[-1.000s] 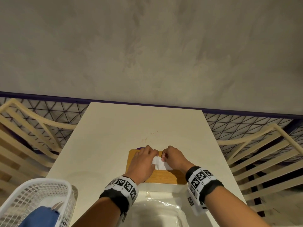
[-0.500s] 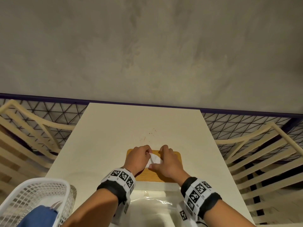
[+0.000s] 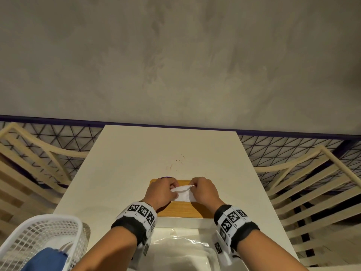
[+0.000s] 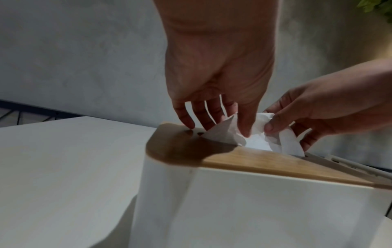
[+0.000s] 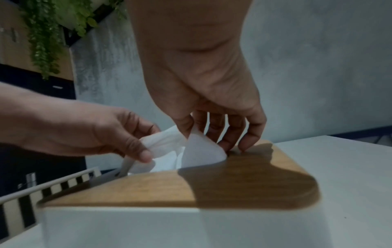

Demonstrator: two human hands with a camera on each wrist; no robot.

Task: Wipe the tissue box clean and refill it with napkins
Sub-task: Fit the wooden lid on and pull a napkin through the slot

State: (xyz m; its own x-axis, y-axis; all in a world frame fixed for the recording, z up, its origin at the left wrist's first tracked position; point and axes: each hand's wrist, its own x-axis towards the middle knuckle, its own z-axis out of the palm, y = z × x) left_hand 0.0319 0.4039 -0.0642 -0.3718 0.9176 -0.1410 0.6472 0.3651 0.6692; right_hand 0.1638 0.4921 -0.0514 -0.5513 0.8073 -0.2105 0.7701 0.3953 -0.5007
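Note:
A white tissue box [image 4: 254, 209] with a wooden lid [image 3: 179, 210] stands on the table near the front edge. A white napkin [image 3: 183, 193] sticks up out of the slot in the lid. My left hand [image 3: 172, 189] pinches the napkin's left part between thumb and fingers. My right hand [image 3: 193, 189] pinches its right edge. In the left wrist view the napkin [image 4: 256, 139] bunches between both hands above the lid [image 4: 244, 159]. The right wrist view shows the napkin [image 5: 201, 151] folded upward, with the other fingers of my right hand touching the lid [image 5: 212, 189].
A white plastic basket [image 3: 39, 241] holding a blue cloth [image 3: 45, 259] sits at the front left. A clear plastic pack [image 3: 181, 249] lies just in front of the box. Slatted chairs [image 3: 312, 192] flank the table [image 3: 136, 163]; a grey wall rises behind.
Both hands have drawn slightly apart, and the napkin now stretches between them above the slot. The box has stayed in place.

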